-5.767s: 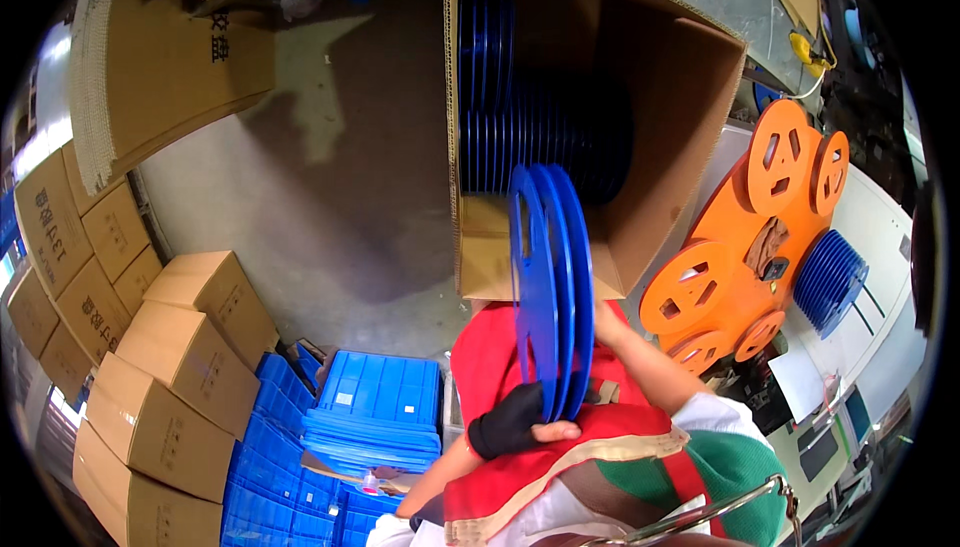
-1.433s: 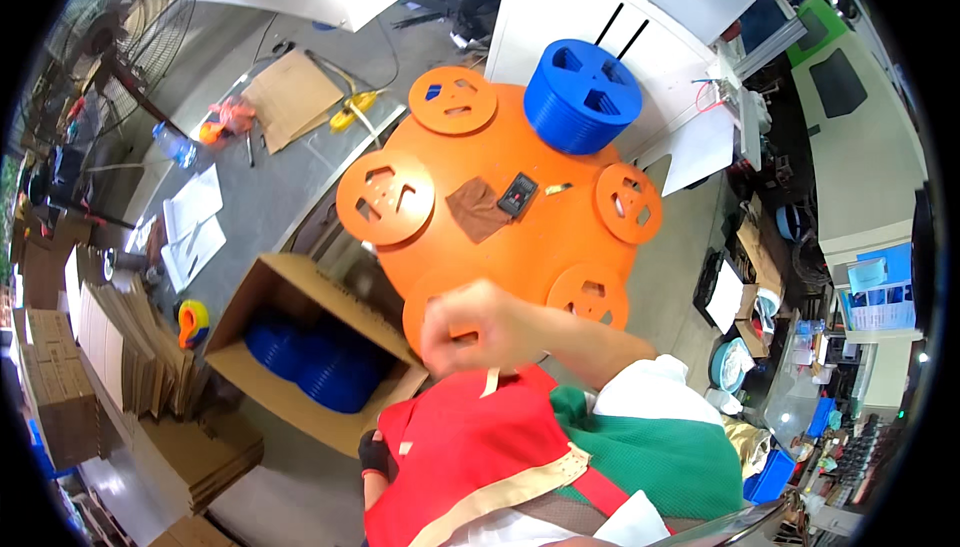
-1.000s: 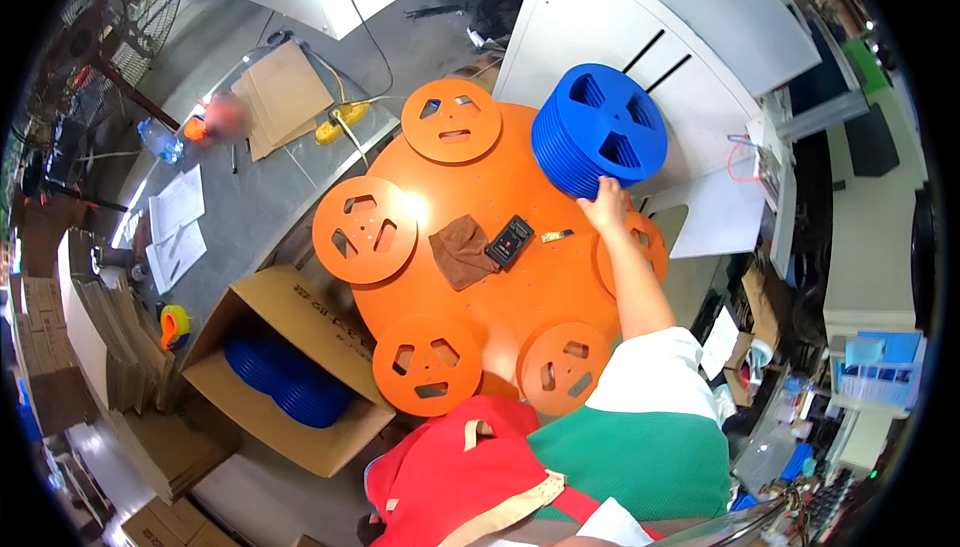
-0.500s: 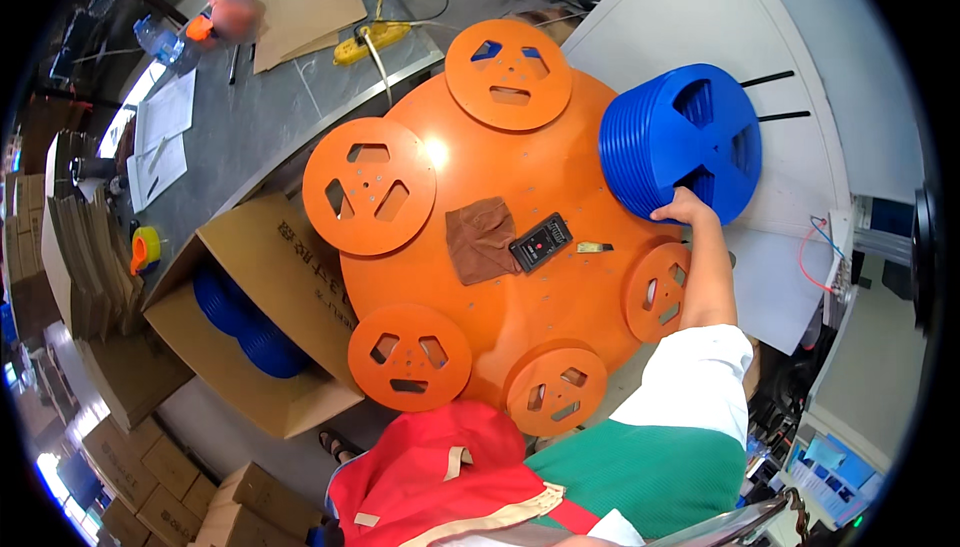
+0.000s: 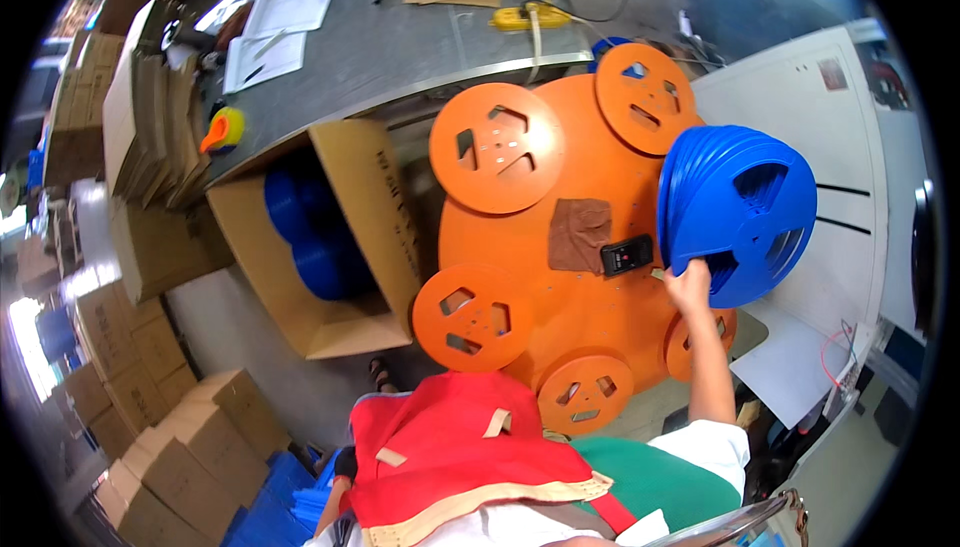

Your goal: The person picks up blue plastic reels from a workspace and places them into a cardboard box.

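Note:
My right hand [image 5: 688, 289] grips the near-left edge of a tall stack of blue plastic reels [image 5: 770, 237], its fingers hooked in at a cut-out window. The stack stands at the right side of a large round orange table [image 5: 500, 247], its layers slightly fanned and leaning. Only part of my left arm [image 5: 335, 507] shows beside the red apron, low in the picture; something dark is at its end, and the fingers cannot be made out. A brown cloth [image 5: 578, 235] and a black handheld device [image 5: 627, 256] lie on the table, left of my right hand.
Orange discs with three windows, such as the left one [image 5: 497, 149], ring the table. An open cardboard box [image 5: 385, 217] holding blue reels stands left. Behind is a grey workbench [image 5: 400, 52] with papers and a yellow power strip [image 5: 530, 18]. A white cabinet [image 5: 845, 137] stands right.
The view has swung left, so the table sits further right. My right hand keeps hold of the blue stack, whose layers have shifted and fanned apart. My left arm has come into view.

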A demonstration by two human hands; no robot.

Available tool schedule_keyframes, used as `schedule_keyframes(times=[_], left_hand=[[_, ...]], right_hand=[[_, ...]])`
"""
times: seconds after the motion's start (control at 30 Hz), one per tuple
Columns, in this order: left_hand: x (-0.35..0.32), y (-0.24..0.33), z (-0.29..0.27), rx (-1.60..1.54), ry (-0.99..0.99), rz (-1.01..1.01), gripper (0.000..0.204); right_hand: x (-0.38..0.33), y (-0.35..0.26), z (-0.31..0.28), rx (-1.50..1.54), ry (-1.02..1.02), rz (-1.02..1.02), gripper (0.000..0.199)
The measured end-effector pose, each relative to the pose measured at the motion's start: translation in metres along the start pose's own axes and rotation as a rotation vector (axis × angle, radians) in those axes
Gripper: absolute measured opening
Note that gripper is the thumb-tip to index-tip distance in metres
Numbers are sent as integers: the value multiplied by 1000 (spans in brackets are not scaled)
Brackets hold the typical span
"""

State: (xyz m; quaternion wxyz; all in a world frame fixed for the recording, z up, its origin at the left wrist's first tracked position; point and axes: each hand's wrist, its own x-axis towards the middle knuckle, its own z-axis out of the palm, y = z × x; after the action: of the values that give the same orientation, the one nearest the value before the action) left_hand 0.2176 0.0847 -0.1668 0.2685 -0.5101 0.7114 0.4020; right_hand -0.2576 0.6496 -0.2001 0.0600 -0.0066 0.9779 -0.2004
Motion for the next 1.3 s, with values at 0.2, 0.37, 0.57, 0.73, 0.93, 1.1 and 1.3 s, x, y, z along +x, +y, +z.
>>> schedule_keyframes(times=[0.2,0.37,0.57,0.73,0.93,1.1,1.3], left_hand=[[2,-14,-4,-122,48,68,34],[0,-37,-8,-209,88,98,34],[16,-185,-10,-229,-124,-18,36],[51,-191,-57,-197,-223,-106,35],[152,-102,-157,-313,-153,116,34],[207,36,-202,-367,-23,407,32],[187,219,-166,-834,-559,407,61]], right_hand=[[21,-131,79,-75,-161,-388,37],[63,-233,140,-74,-184,-426,31],[67,-276,204,-362,-393,-196,28],[43,-301,178,-465,-513,-152,44],[2,-300,158,-242,-205,-95,39],[-46,-382,104,176,466,-334,22],[-84,-407,71,1833,210,420,48]])
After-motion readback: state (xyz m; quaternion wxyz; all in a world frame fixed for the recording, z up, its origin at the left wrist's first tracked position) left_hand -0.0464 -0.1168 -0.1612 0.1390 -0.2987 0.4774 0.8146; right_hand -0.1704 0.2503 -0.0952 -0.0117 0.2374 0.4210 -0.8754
